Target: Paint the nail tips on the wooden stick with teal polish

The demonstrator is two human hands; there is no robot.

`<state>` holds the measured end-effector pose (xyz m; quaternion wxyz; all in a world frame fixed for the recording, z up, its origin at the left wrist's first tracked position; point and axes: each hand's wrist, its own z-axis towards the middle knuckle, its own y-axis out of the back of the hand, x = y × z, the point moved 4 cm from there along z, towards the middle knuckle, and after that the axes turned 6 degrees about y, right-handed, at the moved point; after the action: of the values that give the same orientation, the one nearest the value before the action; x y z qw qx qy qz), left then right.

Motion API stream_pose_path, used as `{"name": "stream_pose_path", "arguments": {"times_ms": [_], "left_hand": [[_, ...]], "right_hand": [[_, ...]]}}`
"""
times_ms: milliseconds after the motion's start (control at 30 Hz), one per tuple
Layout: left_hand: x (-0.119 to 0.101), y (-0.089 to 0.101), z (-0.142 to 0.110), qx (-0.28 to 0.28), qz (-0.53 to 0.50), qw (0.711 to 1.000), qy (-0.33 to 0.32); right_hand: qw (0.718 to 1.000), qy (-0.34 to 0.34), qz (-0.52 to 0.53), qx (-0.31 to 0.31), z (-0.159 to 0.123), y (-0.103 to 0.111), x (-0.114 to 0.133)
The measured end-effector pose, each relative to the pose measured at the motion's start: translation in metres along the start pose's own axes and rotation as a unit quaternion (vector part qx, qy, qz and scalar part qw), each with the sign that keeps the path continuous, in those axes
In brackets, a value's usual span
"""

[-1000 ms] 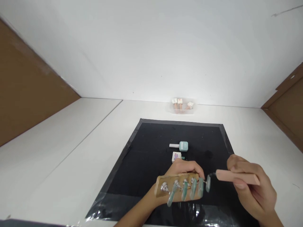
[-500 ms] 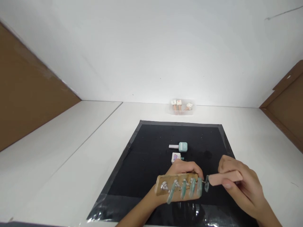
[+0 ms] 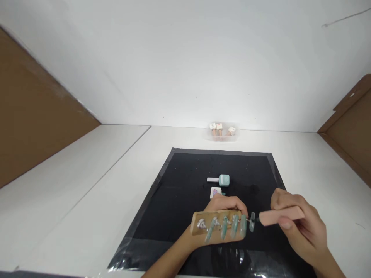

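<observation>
My left hand (image 3: 227, 202) is closed around a tan nail display stand (image 3: 208, 220), held tilted above the black mat. Small metallic mounts sit on it, carrying several long green marbled false nails (image 3: 224, 227). One more green false nail (image 3: 252, 222) stands out past the stand's right end, on a thin stem. In my right hand (image 3: 307, 222), thumb and fingers pinch the pink handle of a nail polish brush (image 3: 279, 216). Its dark tip points left, right beside that end nail; whether they touch I cannot tell.
Beyond my left hand, a mint green polish bottle (image 3: 224, 180) with a pale cap lies on the black mat (image 3: 191, 170). Near it lies a white bottle (image 3: 215, 192), partly hidden. A clear box (image 3: 223, 138) of several pink-capped bottles stands by the white wall.
My right hand has shifted the brush slightly right, so its handle is farther from the end nail and the dark tip shows. The stand has risen a little.
</observation>
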<state>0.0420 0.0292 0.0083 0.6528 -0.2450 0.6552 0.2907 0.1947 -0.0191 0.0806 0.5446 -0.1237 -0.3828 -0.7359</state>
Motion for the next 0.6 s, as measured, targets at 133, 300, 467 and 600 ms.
{"name": "stream_pose_path", "arguments": {"times_ms": [133, 300, 467, 600], "left_hand": [[-0.0013, -0.0003, 0.0, 0.001, 0.002, 1.0, 0.007], [0.0013, 0.0001, 0.0008, -0.003, -0.003, 1.0, 0.009], [-0.0035, -0.0003, 0.0005, 0.004, -0.002, 1.0, 0.002], [-0.0072, 0.0005, -0.0023, -0.009, -0.038, 0.999, 0.02]], "right_hand": [[0.999, -0.007, -0.003, 0.035, 0.0008, -0.0027, -0.0002], [1.0, -0.013, -0.02, -0.02, -0.0001, 0.0009, -0.0014], [0.999, -0.004, 0.009, 0.031, 0.0037, -0.0035, -0.0003], [0.999, -0.019, -0.026, -0.032, -0.004, 0.0004, -0.0053]]}}
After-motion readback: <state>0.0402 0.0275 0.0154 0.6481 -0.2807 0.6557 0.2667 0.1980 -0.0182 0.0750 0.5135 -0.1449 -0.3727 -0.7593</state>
